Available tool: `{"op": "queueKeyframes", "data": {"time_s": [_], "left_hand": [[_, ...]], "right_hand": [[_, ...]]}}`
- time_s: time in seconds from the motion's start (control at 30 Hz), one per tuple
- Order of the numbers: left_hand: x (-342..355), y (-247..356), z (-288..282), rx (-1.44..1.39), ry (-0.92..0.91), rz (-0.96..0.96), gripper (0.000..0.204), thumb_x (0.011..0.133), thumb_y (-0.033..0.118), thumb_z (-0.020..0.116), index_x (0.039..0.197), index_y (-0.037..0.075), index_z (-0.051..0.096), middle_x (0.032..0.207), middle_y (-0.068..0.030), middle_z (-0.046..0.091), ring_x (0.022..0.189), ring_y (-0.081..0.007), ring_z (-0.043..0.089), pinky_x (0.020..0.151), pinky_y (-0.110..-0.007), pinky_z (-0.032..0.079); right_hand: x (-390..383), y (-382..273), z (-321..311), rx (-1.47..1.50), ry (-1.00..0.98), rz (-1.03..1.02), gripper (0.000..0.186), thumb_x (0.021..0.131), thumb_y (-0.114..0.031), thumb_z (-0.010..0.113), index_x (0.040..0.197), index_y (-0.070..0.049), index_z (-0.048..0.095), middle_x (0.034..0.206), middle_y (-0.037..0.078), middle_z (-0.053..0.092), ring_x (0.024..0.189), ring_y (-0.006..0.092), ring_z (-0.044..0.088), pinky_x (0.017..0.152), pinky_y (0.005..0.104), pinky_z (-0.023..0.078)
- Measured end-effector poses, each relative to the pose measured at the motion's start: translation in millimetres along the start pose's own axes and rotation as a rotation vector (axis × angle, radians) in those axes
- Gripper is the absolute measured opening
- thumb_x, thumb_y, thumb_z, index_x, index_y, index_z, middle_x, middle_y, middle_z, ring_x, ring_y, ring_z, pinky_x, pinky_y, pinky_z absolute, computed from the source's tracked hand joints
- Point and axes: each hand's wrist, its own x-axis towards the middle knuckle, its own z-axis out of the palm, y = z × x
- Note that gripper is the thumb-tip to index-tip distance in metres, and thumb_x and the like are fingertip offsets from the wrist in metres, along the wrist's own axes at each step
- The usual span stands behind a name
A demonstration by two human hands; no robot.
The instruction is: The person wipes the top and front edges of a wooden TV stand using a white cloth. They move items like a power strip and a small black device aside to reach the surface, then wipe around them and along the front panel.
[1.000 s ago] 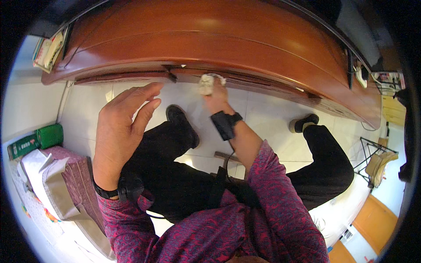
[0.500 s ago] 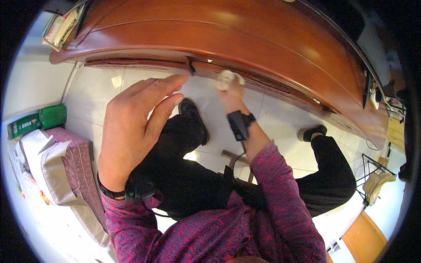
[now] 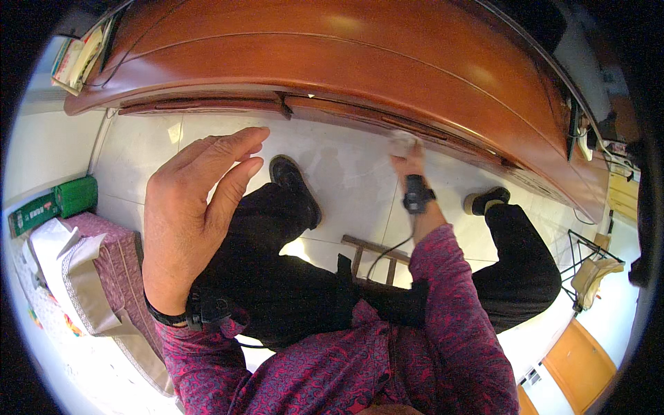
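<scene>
Cloth (image 3: 401,142), whitish and blurred, sits bunched in the right hand (image 3: 412,160), whose fingers close around it just beside the lower front of a glossy red-brown wooden cabinet (image 3: 332,62); whether it touches the wood, I cannot tell. Well apart from it, the left hand (image 3: 188,200) is raised, thumb parted from slightly curled fingers. Pale floor (image 3: 360,187) shows between black shoes (image 3: 296,188), one on each side.

Wearing long-sleeved top (image 3: 325,370), patterned magenta & dk blue, plus blk trousers (image 3: 283,297) & dk shoes (image 3: 299,194); also sporting blk L-wrist strap (image 3: 166,317) w/ dk boxy unit (image 3: 213,308), blk R-wrist unit (image 3: 417,195), approx. rectangular, w/ thin blk cable (image 3: 386,254)
</scene>
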Motion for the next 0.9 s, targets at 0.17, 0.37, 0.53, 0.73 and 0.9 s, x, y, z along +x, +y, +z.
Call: {"op": "queueKeyframes", "data": {"time_s": [0.17,0.37,0.53,0.73,0.9], "left_hand": [[3,-1,0,-0.002,-0.01,0.012,0.027,0.098,0.012,0.064,0.123,0.005,0.071,0.105,-0.0127,0.075,0.089,-0.0194,0.07,0.074,-0.029,0.054],[9,0,5,0.001,0.006,0.029,0.026,0.097,0.011,0.065,0.122,0.005,0.071,0.102,-0.0134,0.075,0.088,-0.0215,0.07,0.073,-0.031,0.054],[11,8,8,0.0,0.014,-0.046,0.024,0.094,0.009,0.068,0.117,0.005,0.073,0.099,-0.0161,0.074,0.091,-0.0287,0.073,0.08,-0.035,0.055],[10,13,12,0.007,0.002,-0.01,0.025,0.094,0.01,0.067,0.118,0.005,0.072,0.099,-0.0163,0.074,0.09,-0.029,0.072,0.08,-0.035,0.054],[11,17,17,0.032,-0.019,-0.026,0.025,0.095,0.009,0.067,0.119,0.005,0.072,0.099,-0.0167,0.073,0.09,-0.0296,0.072,0.08,-0.036,0.054]], "right_hand": [[13,-72,-33,-0.259,0.213,-0.339,0.037,0.102,-0.042,0.052,0.127,-0.016,0.058,0.125,0.008,0.064,0.12,0.0267,0.06,0.097,0.0537,0.047],[7,94,26,-0.675,-0.208,-0.225,0.042,0.102,-0.034,0.06,0.136,-0.011,0.053,0.132,0.01,0.06,0.119,0.0269,0.059,0.102,0.0487,0.044],[-15,165,81,-0.81,-0.361,-0.117,0.031,0.103,-0.028,0.061,0.126,-0.008,0.06,0.122,0.01,0.067,0.111,0.025,0.066,0.091,0.0412,0.057],[-3,35,14,-0.704,-0.308,-0.267,0.041,0.097,-0.033,0.066,0.127,-0.007,0.058,0.13,0.013,0.064,0.119,0.0299,0.063,0.1,0.0468,0.054],[4,-152,-79,-0.238,-0.052,-0.189,0.034,0.095,-0.034,0.066,0.123,-0.016,0.062,0.115,0.008,0.067,0.104,0.0271,0.066,0.086,0.0452,0.056]]}}
